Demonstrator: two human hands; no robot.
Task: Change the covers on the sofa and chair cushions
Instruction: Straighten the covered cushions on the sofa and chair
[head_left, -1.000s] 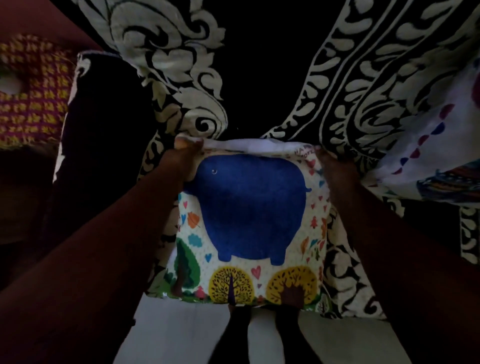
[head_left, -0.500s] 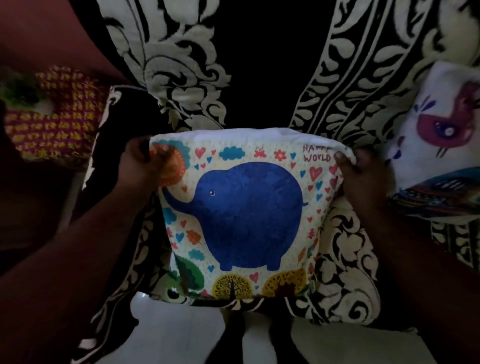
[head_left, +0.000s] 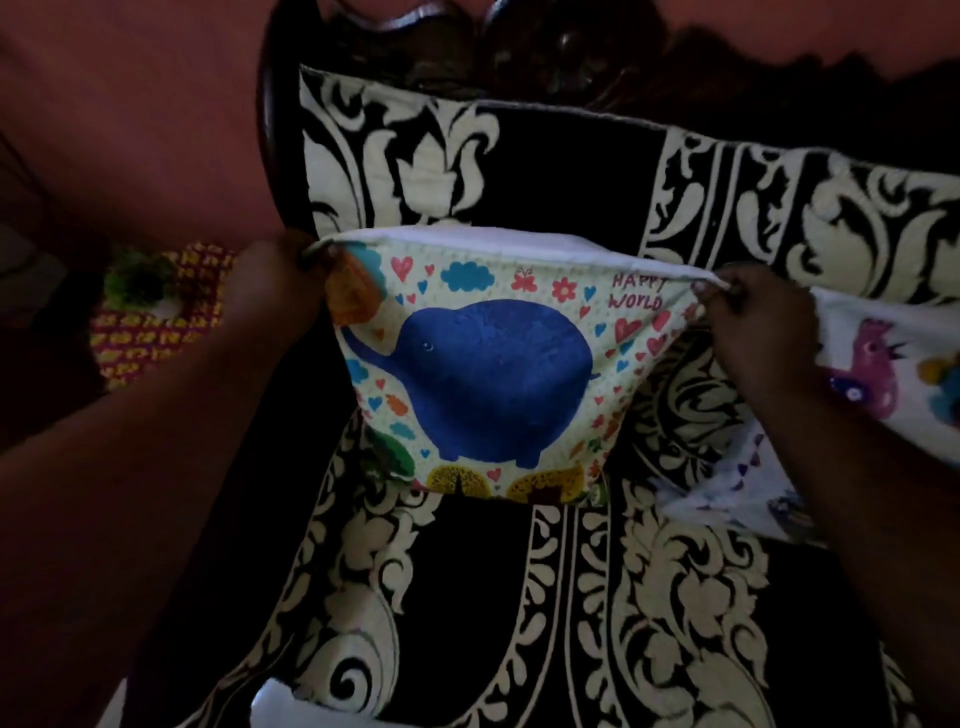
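Two hands, left hand (head_left: 270, 291) and right hand (head_left: 753, 317), pinch the top corners of the soft, light elephant-print cloth cushion cover (head_left: 483, 374), the best place to hold it.

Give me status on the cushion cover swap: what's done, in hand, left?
Done: the elephant cover looks filled, white insert showing at its open top edge. In hand: left hand and right hand each pinch a top corner, pulling it taut. Left: closing that edge. The bird-print cushion lies beside on the sofa; I can't tell if it's finished.
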